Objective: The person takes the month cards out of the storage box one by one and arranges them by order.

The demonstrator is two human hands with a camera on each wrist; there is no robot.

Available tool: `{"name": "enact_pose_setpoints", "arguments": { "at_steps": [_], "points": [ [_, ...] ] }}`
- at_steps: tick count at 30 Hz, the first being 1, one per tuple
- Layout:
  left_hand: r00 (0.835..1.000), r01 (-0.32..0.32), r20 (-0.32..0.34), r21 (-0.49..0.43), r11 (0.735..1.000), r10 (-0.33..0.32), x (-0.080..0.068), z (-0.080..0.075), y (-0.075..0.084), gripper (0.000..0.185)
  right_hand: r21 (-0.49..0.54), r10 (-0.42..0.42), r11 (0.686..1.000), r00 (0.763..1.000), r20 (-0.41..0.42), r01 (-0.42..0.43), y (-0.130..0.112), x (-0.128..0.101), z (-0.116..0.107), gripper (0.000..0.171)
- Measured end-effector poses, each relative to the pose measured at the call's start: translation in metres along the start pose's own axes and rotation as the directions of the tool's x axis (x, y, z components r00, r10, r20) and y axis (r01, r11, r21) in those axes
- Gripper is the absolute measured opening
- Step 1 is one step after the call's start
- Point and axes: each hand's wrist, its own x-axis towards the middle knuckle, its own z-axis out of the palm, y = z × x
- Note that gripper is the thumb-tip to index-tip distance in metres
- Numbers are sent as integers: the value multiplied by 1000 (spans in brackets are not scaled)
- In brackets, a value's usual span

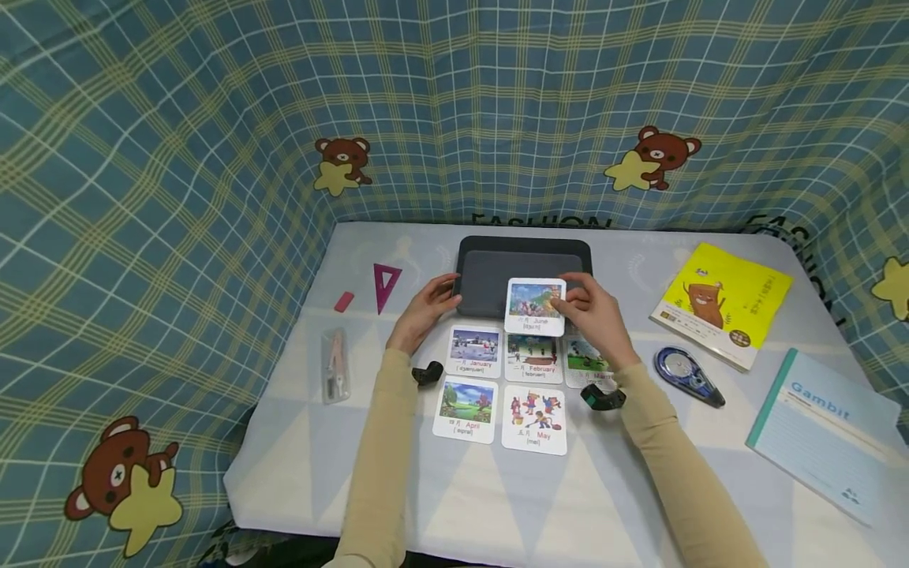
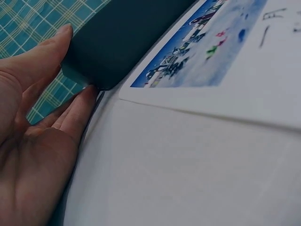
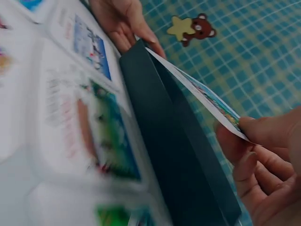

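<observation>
My right hand (image 1: 600, 315) pinches the June picture card (image 1: 534, 301) by its right edge, thumb on top. The card hovers over the front of a black tray (image 1: 484, 285). At the tray's left edge, my left hand (image 1: 424, 314) holds the side wall (image 2: 113, 52) between thumb and fingertips. In front of the tray lie the January card (image 1: 473, 353), the February card (image 1: 534, 361) and the March card (image 1: 586, 364), the last partly hidden by my right hand. Below them are the April card (image 1: 465, 409) and the May card (image 1: 534, 420).
To the left lie a pink eraser (image 1: 344, 301), a purple set square (image 1: 383, 293) and a clear case (image 1: 335, 367) with a compass-like tool. On the right are a yellow book (image 1: 724, 300), a blue correction tape (image 1: 687, 375) and a light-blue notebook (image 1: 824, 434).
</observation>
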Motion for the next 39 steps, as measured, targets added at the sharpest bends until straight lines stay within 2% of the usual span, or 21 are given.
{"name": "enact_pose_setpoints", "arguments": {
  "at_steps": [7,13,17,22,26,32,35,39],
  "points": [
    [999,9,-32,-12,1000,-9,-2,-2,0,57,-64,145,987,989,-6,-146,16,-76,-34,54],
    [1000,3,-22,-3,1000,-3,-1,-2,-1,58,-133,281,952,960,21,-276,31,-135,-54,54],
    [1000,2,-18,0,1000,-2,0,-1,-1,58,-226,280,936,960,4,-272,41,-159,-56,49],
    [1000,7,-19,-25,1000,-8,2,-2,-2,58,-364,126,923,992,-27,-127,48,-168,-48,41],
    [1000,8,-9,-31,999,-8,4,1,-2,57,-445,26,895,999,-27,-35,48,-167,-45,43],
    [1000,-5,10,-21,1000,6,9,8,-7,55,-517,21,856,1000,-6,-21,45,-166,-49,62],
    [1000,-7,7,-13,1000,7,7,9,-7,55,-513,32,858,999,9,-23,42,-160,-48,59],
    [1000,-15,-16,46,999,16,-1,8,-5,54,-508,30,861,999,13,-19,38,-143,-42,50]
  ]
}}
